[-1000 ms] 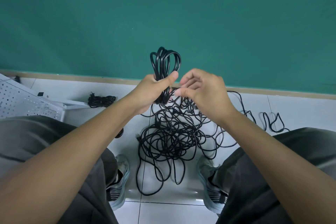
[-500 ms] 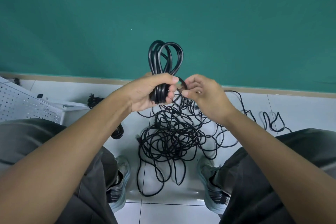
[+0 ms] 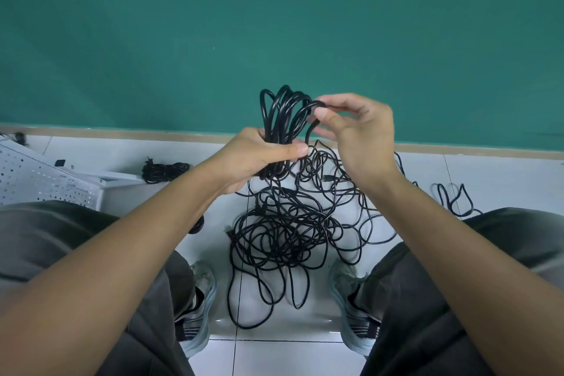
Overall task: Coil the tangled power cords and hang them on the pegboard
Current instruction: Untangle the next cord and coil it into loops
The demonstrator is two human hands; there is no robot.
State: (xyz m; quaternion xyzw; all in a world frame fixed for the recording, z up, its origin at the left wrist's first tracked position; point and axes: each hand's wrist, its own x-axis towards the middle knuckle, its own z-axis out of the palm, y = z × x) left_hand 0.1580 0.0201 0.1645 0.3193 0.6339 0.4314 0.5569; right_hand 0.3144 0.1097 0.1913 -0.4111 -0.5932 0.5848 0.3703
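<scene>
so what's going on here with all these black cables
A person is coiling a power cord by hand. The left hand grips a bundle of loops, while the right hand pinches the cord to lay on another loop. A tangled pile lies on the tiled floor between their shoes. One coiled cord lies beside the white pegboard at left.

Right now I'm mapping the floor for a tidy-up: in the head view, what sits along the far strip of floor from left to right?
white pegboard → small coiled cord bundle → left hand gripping the coil → right hand pinching a loop → loose cord loops
</scene>
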